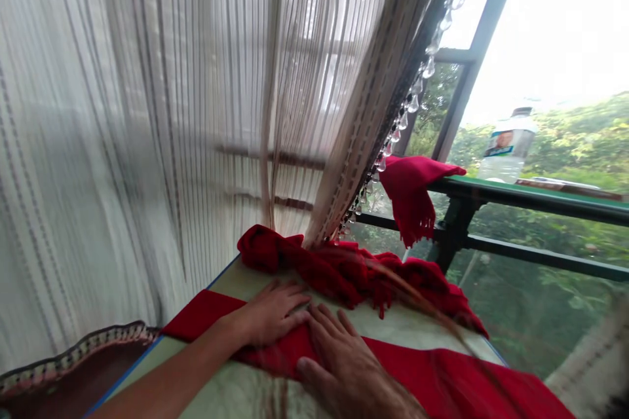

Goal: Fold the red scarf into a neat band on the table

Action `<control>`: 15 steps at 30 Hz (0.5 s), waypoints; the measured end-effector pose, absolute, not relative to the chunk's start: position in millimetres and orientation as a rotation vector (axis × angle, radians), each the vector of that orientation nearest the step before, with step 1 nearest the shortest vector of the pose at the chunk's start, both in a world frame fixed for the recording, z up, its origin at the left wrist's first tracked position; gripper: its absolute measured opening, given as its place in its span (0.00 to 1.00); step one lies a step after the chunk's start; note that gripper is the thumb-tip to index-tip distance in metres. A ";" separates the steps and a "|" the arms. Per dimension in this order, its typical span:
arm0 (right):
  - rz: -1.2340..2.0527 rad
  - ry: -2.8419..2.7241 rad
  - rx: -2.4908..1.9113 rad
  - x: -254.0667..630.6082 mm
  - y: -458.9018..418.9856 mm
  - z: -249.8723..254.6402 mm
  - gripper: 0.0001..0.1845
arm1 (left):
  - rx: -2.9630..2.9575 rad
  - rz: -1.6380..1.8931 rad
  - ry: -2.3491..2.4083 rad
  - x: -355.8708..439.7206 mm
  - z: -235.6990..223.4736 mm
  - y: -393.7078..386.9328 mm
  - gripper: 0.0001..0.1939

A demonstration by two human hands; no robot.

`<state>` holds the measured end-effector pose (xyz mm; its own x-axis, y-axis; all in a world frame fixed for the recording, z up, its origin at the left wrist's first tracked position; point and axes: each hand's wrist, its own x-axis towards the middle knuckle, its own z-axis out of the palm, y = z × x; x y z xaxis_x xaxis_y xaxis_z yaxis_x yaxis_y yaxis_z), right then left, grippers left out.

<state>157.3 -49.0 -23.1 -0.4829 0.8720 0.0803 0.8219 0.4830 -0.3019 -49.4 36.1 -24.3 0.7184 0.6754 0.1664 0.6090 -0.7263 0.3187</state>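
A long strip of red cloth point(407, 366) lies across a pale tabletop point(403, 326) with a blue edge. My left hand point(272, 314) rests palm down over the cloth's far edge, fingers stretched out. Close beside it my right hand point(339, 353) presses flat on the same cloth, its fingers extended and thumb apart. The fingertips of the two hands almost meet. Just beyond them a crumpled red scarf point(334, 275) with a fringe lies along the far side of the table. Neither hand has anything gripped in it.
Sheer striped curtains point(147, 111) hang at the left and behind the table, edged with clear beads point(413, 103). Another fringed red cloth point(413, 193) drapes over a dark window rail point(550, 206). A plastic bottle point(506, 150) stands on the ledge. Blurred strands cross the foreground.
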 end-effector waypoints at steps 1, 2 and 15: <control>0.329 -2.507 -1.460 157.7 -48.0 -24.2 0.43 | 2.681 0.391 1.025 -48.9 -23.4 35.8 0.27; 0.333 -2.511 -1.467 158.0 -46.8 -25.4 0.43 | 2.679 0.387 1.031 -48.4 -22.6 35.3 0.27; 0.371 -2.510 -1.464 158.9 -41.7 -30.7 0.44 | 2.705 0.467 0.980 -51.0 -31.8 41.1 0.26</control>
